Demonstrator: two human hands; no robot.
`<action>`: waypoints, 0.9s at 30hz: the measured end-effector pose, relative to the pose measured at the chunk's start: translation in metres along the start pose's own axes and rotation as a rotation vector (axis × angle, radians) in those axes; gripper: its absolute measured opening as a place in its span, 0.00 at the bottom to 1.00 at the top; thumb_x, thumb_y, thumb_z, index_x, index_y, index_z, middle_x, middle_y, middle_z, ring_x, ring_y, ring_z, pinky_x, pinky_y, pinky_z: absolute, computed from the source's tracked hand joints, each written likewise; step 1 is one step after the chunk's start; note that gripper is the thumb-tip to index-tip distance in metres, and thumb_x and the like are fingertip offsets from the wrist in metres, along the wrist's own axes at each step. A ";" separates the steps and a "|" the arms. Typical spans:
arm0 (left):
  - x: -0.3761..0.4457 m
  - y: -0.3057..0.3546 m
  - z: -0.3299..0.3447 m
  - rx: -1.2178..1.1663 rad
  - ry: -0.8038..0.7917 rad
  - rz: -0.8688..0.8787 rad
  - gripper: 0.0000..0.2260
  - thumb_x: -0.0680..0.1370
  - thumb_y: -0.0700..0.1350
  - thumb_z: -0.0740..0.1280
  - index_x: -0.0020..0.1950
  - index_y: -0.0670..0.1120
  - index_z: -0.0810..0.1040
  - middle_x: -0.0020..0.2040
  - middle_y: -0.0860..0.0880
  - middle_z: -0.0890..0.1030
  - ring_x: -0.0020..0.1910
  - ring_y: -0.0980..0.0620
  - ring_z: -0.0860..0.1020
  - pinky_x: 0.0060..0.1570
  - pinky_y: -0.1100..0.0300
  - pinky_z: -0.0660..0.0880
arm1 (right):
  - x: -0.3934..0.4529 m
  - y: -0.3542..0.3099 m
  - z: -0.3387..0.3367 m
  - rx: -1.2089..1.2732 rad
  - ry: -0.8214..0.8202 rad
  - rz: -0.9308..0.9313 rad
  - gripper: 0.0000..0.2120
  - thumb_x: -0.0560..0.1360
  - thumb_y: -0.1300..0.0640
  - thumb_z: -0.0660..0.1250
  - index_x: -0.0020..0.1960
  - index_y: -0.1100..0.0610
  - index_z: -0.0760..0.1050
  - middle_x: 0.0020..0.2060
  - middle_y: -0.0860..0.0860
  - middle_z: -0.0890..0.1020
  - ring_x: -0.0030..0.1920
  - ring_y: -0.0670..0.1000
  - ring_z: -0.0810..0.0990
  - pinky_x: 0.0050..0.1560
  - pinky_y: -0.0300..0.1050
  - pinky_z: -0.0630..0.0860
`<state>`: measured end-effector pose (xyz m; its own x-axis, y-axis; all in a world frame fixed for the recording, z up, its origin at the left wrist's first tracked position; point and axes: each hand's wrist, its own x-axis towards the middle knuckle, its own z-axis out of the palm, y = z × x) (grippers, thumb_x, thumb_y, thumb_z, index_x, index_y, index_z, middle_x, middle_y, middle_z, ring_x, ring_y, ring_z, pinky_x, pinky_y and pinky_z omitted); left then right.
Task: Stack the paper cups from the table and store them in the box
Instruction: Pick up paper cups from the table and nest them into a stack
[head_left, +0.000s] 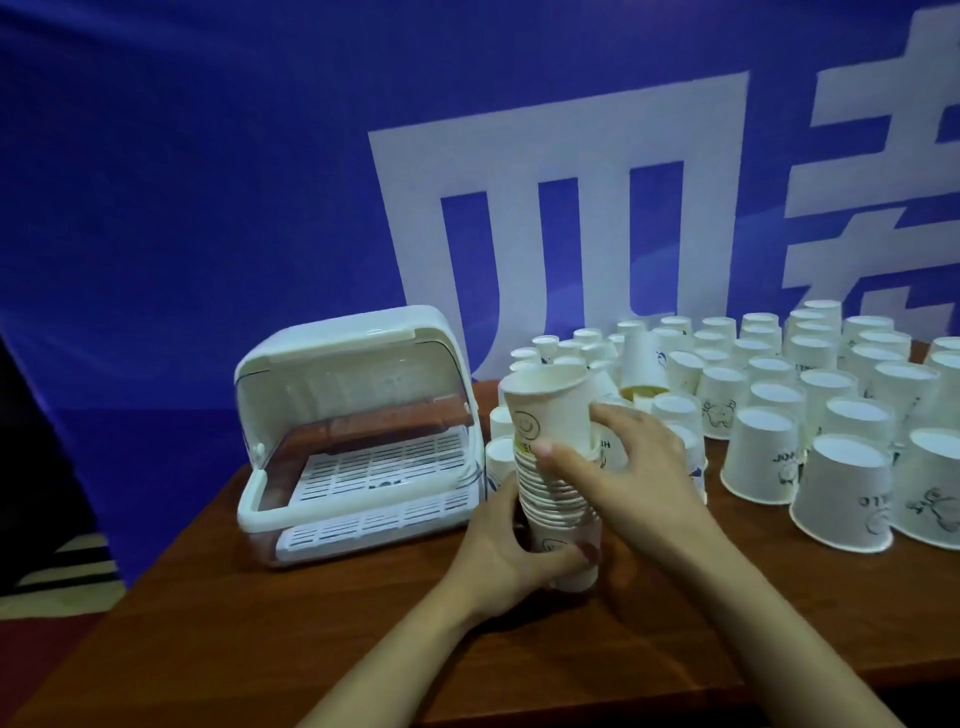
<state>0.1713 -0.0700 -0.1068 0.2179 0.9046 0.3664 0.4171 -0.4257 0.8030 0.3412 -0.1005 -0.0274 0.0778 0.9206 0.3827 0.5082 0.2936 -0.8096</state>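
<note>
Stack (553, 467) light, thin-walled, likely crushable; best gripped low. Left hand (511, 545) wraps its base; right hand (618, 457) fingers pinch the rims.

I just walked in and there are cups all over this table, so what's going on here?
A person is nesting paper cups into one stack. The left hand grips its lower end, while the right hand holds the upper part. Beside it to the left, the white storage box stands with its lid raised and no cups visible inside. Many loose cups sit upside down on the wooden table to the right, not yet stacked.
</note>
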 end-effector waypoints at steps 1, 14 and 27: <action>0.002 0.001 -0.001 0.002 -0.005 0.003 0.30 0.68 0.53 0.84 0.67 0.56 0.78 0.60 0.64 0.84 0.60 0.64 0.81 0.56 0.71 0.75 | 0.000 0.001 0.000 0.065 -0.008 0.007 0.45 0.60 0.25 0.69 0.71 0.46 0.73 0.71 0.46 0.73 0.73 0.46 0.65 0.71 0.45 0.62; 0.001 0.002 0.000 -0.032 -0.006 0.019 0.35 0.67 0.53 0.83 0.72 0.52 0.75 0.63 0.63 0.83 0.64 0.65 0.79 0.59 0.73 0.73 | 0.008 0.014 0.004 -0.087 0.054 -0.163 0.34 0.73 0.29 0.50 0.66 0.45 0.80 0.69 0.43 0.78 0.77 0.46 0.64 0.78 0.53 0.54; 0.001 0.005 0.003 0.003 -0.025 0.016 0.35 0.65 0.61 0.81 0.70 0.54 0.77 0.64 0.60 0.83 0.65 0.60 0.80 0.67 0.55 0.75 | 0.002 0.065 -0.021 -0.070 0.240 -0.116 0.27 0.80 0.40 0.57 0.73 0.53 0.73 0.68 0.51 0.79 0.68 0.53 0.74 0.71 0.56 0.69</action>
<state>0.1763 -0.0714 -0.1035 0.2463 0.8970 0.3671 0.4165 -0.4400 0.7956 0.3924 -0.0844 -0.0703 0.2125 0.7918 0.5726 0.5833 0.3673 -0.7245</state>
